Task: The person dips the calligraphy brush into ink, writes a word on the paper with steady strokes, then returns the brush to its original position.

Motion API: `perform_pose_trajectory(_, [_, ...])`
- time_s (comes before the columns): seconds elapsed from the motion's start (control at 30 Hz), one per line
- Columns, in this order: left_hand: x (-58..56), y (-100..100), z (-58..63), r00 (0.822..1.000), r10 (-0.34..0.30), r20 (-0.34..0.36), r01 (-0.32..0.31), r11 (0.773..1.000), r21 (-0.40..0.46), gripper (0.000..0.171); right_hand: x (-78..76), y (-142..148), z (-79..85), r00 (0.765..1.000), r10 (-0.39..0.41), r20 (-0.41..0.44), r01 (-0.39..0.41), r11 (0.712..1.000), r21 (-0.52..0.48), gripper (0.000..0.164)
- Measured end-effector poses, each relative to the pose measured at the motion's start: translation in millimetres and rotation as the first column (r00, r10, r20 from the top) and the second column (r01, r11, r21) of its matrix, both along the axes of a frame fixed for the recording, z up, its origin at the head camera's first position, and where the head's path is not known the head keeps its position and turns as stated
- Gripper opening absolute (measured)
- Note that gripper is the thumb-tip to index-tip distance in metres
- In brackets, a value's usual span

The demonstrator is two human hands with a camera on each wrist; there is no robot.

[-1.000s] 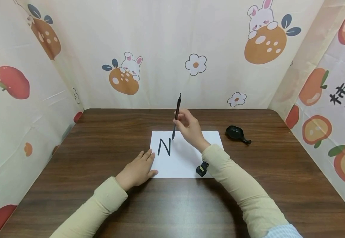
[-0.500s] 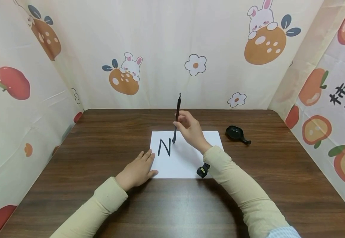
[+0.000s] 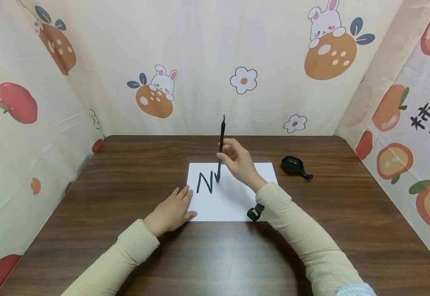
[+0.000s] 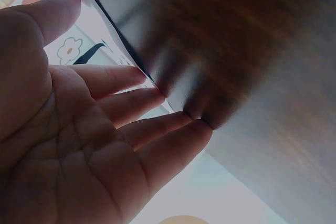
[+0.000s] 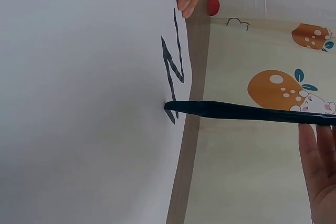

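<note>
My right hand [image 3: 240, 164] pinches a slim dark writing brush [image 3: 222, 133], held nearly upright over a white sheet of paper [image 3: 229, 207]. In the right wrist view the brush tip [image 5: 170, 106] is at the paper, at the end of a short dark slanting stroke. To the left of that stroke is a black letter N [image 3: 205, 183]. My left hand [image 3: 172, 211] rests with fingers extended on the paper's left edge; its palm and fingertips [image 4: 202, 129] show in the left wrist view.
A small black dish with a stubby handle [image 3: 294, 165] sits right of the paper on the brown wooden table [image 3: 144, 156]. A small black device [image 3: 255, 212] hangs below my right wrist. Printed curtains [image 3: 207, 49] stand behind the table and along both sides.
The brush tip has moved down and slightly right over the paper, leaving a short dark stroke beside the N. My right hand has shifted slightly with it; the left hand stays put.
</note>
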State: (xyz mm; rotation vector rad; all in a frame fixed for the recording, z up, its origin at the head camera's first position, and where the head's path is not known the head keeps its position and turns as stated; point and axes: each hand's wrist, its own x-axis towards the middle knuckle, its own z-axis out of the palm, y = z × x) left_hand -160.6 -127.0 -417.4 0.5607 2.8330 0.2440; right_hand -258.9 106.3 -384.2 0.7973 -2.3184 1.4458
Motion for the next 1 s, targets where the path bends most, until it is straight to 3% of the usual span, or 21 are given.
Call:
perform_pose_trajectory(0.6, [1.1,0,1.9,1.000,-0.011,-0.007,0.011,1.000,0.005,0.070,7.7,8,1.8,0.993,0.056,0.108,-0.049,0.997,-0.065,0.032])
perform_pose_trajectory(1.0, [1.0,1,1.9,1.000,-0.004,-0.003,0.004,1.000,0.003,0.070,12.1,13,3.8,0.991,0.050,0.125,-0.047,0.999,-0.021,0.032])
